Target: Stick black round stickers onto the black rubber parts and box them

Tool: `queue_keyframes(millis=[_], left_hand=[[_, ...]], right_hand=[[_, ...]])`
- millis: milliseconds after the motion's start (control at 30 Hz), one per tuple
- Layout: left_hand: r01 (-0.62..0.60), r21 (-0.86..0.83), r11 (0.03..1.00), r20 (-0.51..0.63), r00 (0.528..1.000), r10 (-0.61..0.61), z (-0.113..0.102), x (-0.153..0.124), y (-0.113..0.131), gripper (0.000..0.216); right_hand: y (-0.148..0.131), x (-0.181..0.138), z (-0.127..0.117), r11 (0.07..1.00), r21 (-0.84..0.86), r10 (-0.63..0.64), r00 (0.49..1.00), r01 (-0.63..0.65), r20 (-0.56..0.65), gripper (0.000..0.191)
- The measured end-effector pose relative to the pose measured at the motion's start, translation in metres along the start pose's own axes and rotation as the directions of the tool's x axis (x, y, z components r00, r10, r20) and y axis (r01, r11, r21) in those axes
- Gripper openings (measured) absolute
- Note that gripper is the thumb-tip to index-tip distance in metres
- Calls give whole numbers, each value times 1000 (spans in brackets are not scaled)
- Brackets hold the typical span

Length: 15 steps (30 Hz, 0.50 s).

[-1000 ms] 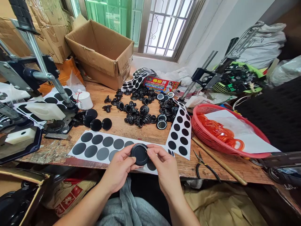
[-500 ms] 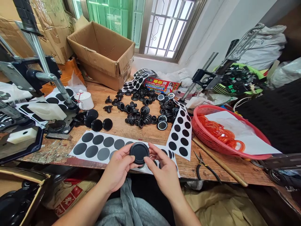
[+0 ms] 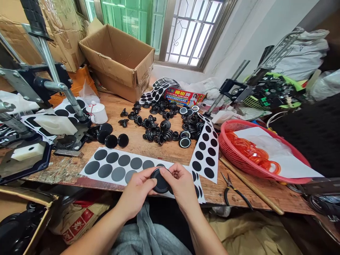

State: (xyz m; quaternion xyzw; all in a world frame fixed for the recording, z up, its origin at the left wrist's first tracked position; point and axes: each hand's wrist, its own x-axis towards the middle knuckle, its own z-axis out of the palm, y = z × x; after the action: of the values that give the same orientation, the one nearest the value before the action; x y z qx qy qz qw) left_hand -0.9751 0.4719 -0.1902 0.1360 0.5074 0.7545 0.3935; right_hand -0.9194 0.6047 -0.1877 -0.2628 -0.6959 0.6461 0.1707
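Observation:
Both hands hold one round black cap (image 3: 159, 180) just over the near edge of the wooden table (image 3: 148, 148). My left hand (image 3: 135, 193) grips its left rim with thumb and fingers. My right hand (image 3: 182, 187) curls over its right side, fingers closed on the rim. Under them lies a white sheet of dark round stickers (image 3: 117, 164). A second sticker sheet (image 3: 205, 150) leans beside it to the right.
A heap of black ribbed parts (image 3: 164, 124) covers the table's middle. To the right sits a red basket (image 3: 233, 150) with orange rings, with pliers (image 3: 233, 191) and a wooden stick (image 3: 249, 186) by it. A press (image 3: 50, 85) stands left, an open carton (image 3: 117, 60) behind.
The cap has dropped slightly and tilted away. My right hand has closed over its right side, after opening out half a second ago.

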Motion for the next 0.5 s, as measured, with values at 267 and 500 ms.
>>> queue_keyframes(millis=[267, 500], left_hand=[[-201, 777, 596, -13, 943, 334, -56, 33, 12, 45], [44, 948, 314, -204, 845, 494, -134, 79, 48, 44]], right_hand=[[31, 22, 19, 944, -285, -113, 973, 168, 199, 43], [36, 78, 26, 739, -599, -289, 948, 309, 133, 38]])
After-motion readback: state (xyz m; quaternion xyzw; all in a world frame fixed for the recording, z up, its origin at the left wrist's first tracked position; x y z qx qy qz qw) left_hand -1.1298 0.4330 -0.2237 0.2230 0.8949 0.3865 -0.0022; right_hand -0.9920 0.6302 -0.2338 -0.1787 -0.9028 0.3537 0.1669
